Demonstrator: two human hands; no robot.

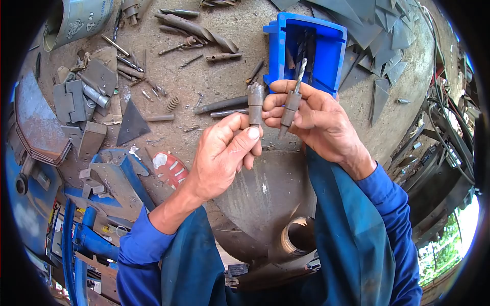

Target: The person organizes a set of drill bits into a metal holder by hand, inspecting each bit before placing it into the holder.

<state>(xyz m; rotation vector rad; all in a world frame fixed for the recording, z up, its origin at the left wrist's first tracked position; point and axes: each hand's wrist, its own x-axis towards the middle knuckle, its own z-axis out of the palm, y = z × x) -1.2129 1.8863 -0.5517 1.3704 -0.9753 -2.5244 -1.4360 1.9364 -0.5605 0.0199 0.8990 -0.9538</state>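
Note:
Near the middle of the head view, my left hand (223, 154) pinches a grey metal annular cutter (255, 106) upright, its toothed end at the top. Beside it on the right, my right hand (322, 122) holds a second metal cutter (291, 108), tilted, with a spiral drill bit (301, 75) sticking out of its upper end. The two pieces are close together, and fingers of my right hand reach toward the left one. Just behind my right hand stands a blue plastic bin (326, 56) with some long drill bits inside, partly in shadow.
Large drill bits (201, 31) and metal rods (224, 103) lie on the concrete floor. Triangular steel plates (380, 30) are piled at upper right. A dark triangular plate (132, 122), a spring (173, 104) and a red sandal (170, 169) are at left. Cables (449, 117) run along the right.

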